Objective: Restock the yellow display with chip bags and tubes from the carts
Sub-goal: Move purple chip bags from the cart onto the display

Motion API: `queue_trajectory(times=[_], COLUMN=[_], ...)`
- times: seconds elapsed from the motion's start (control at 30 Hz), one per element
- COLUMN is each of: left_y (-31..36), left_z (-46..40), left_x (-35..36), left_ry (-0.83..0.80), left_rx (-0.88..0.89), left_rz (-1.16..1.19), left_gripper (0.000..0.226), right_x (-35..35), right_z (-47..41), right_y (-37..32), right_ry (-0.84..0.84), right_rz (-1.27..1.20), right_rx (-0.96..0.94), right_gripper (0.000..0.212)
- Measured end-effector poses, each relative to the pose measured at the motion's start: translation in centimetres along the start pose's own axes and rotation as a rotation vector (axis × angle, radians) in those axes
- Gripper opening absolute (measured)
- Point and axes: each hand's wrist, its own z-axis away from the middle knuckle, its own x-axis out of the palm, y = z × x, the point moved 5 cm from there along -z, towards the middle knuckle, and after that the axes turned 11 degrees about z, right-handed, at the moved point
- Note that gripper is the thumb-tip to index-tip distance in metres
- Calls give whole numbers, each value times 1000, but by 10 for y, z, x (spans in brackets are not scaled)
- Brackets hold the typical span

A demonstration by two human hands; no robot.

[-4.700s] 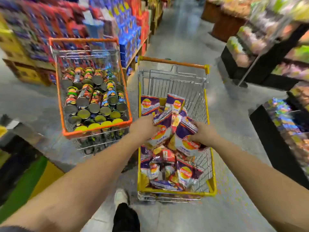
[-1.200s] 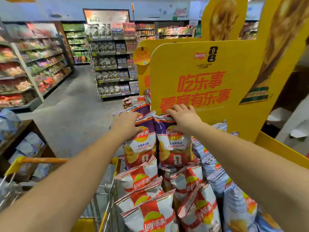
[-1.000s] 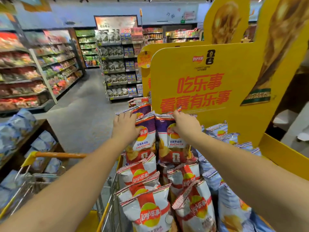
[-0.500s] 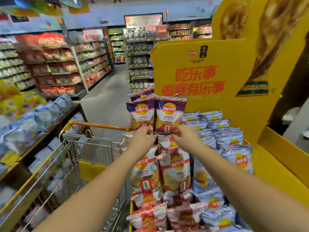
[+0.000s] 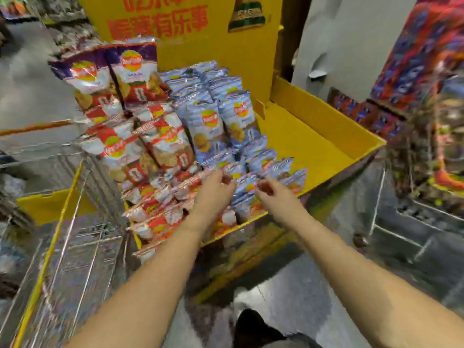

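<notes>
The yellow cardboard display (image 5: 324, 114) holds rows of chip bags. Two purple bags (image 5: 135, 71) stand at the back left, red bags (image 5: 165, 139) fill the left column and blue bags (image 5: 213, 121) the middle. Its right half is bare yellow floor. My left hand (image 5: 216, 189) and my right hand (image 5: 273, 194) hover over the front bags with loosely curled fingers, holding nothing. The frame is blurred by motion.
A wire cart with yellow trim (image 5: 62, 222) stands against the display's left side. Another wire cart frame (image 5: 391, 217) stands at the right. A red-and-blue product stack (image 5: 426, 46) rises at the far right. My shoe (image 5: 253, 327) is on the grey floor.
My hands let go of the two purple bags, now standing at the back of the display, and drew back toward its front. My view tipped downward and to the right.
</notes>
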Motion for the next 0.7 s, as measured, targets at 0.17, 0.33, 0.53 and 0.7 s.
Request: queue_trajectory(times=[0.17,0.33,0.53,0.7], left_y=[22,79,139,211], left_z=[73,130,184,245], left_x=[118,229,370,523], left_ry=[-254,-466,-647,-863], left_rx=[-8,109,173,229], left_rz=[1,-61,-114,-162], left_gripper=[18,18,12,18], right_x=[-33,-95,-161,-242], right_z=[112,204,290,362], right_y=[122,210,319,433], right_ry=[59,195,288,370], right_rz=[7,-90,-192,-248], right_rx=[296,459,624,719], right_gripper=[24,25,24,12])
